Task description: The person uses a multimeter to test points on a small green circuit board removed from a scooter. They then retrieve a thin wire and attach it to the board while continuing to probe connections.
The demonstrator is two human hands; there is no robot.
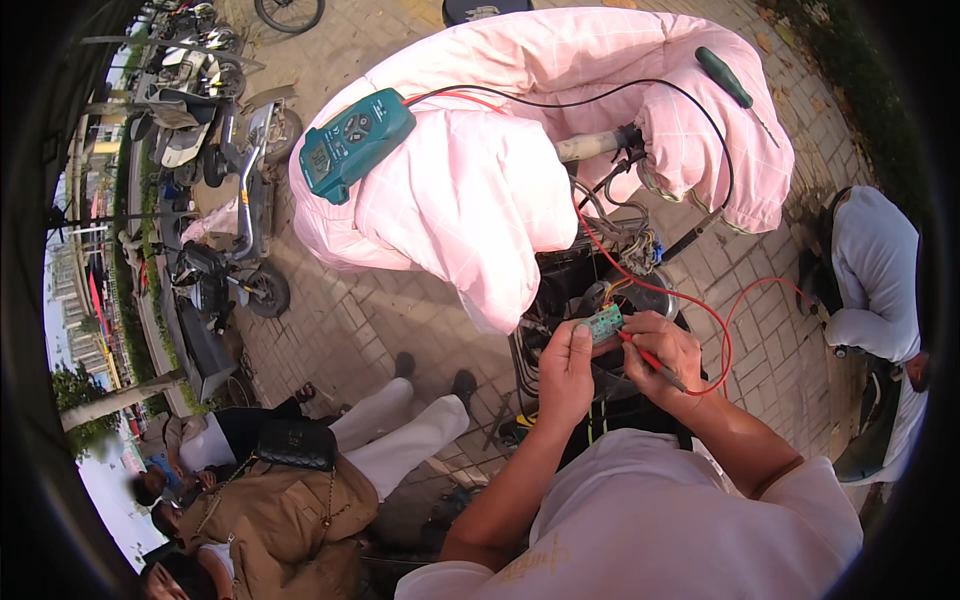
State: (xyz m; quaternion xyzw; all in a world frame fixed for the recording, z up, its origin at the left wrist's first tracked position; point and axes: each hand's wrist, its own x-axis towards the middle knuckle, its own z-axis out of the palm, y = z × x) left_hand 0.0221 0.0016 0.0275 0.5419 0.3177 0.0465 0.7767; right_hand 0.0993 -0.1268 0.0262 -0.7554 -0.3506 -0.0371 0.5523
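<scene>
My left hand (568, 367) grips the edge of a green circuit board (604, 325), with yellow and red wires running from its top. In my right hand (663, 357) is a red multimeter probe (651, 361), its tip pointed at the board; whether it touches cannot be told. A teal digital clamp multimeter (358, 144) lies on a pink padded cover (457, 195), with a red and a black lead running from it. The black probe (694, 234) hangs near a bundle of exposed wires (637, 251). A green-handled screwdriver (726, 78) rests on the cover's right side.
Several people stand at the lower left, the nearest in a brown jacket (277, 517) with a black handbag (298, 444). A person in a light shirt (874, 255) is at the right. Parked scooters (217, 289) line the left side of the brick pavement (330, 322).
</scene>
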